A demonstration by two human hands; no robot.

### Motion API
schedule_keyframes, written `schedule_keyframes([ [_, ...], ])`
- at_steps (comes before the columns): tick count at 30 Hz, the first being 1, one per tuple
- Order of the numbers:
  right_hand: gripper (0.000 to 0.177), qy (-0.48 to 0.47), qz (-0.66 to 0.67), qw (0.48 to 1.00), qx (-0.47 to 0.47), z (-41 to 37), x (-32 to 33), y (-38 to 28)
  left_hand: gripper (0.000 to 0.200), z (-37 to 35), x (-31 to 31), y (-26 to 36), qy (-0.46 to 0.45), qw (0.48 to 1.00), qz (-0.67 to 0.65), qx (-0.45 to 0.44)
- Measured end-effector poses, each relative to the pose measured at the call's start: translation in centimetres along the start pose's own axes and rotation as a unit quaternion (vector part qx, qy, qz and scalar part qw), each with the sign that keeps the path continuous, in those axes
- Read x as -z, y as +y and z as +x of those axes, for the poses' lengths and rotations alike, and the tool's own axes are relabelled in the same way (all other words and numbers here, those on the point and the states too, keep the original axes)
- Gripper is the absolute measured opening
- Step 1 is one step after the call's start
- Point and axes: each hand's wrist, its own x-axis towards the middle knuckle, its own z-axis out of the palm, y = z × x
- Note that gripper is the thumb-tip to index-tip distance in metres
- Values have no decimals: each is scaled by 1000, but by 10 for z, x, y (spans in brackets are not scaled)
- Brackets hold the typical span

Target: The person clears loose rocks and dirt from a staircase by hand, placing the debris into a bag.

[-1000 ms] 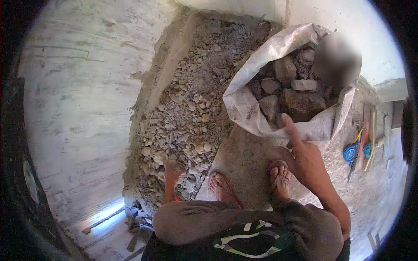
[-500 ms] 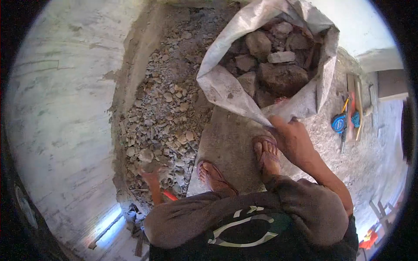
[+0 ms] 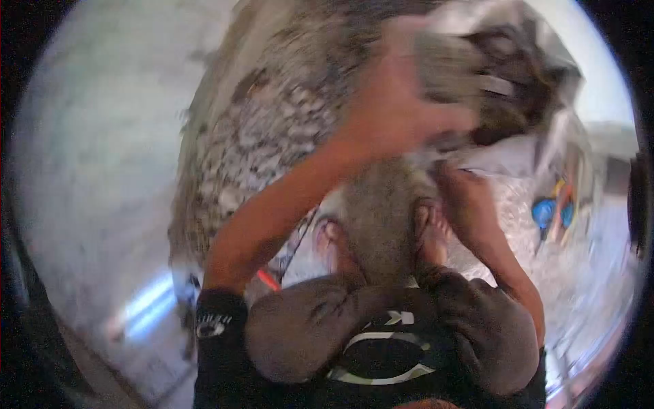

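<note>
My left hand (image 3: pixel 395 102), smeared by motion, is at the left side of the sack's mouth. Between its thumb and fingers is a large grey-brown stone (image 3: pixel 446 71). The whitish sack (image 3: pixel 528 155) stands with its mouth open, holding broken stones and a pale flat chunk (image 3: pixel 496 84). At the sack's near rim, my right hand (image 3: pixel 466 187) has its fingers closed on the edge. Loose rubble (image 3: pixel 266 146) covers the ground left of the sack and under my left forearm.
My sandalled feet rest on either side of a grey slab (image 3: pixel 381 225). A blue tape measure (image 3: pixel 543 213) lies on the floor at the right, beside other tools. An orange-red object (image 3: pixel 269 279) lies by my left knee. A pale wall (image 3: pixel 109 150) rises at the left.
My left hand has swung up from the rubble at lower left to the sack's mouth, with the stone in it. My right hand stays at the sack's rim. The view has shifted and blurred.
</note>
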Motion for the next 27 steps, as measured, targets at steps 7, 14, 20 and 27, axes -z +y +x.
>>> schedule_keyframes([
  [7,13,59,-10,994,-89,1,7,-1,71,-37,-61,-53,12,957,290,7],
  [14,16,24,-40,993,-110,11,14,-5,51,-183,124,-111,194,882,317,289],
  [20,20,6,-54,979,-195,14,13,-17,75,-393,293,-208,194,519,624,551],
  [27,36,-20,-35,991,-126,7,1,-10,64,-413,285,-234,188,627,531,538],
])
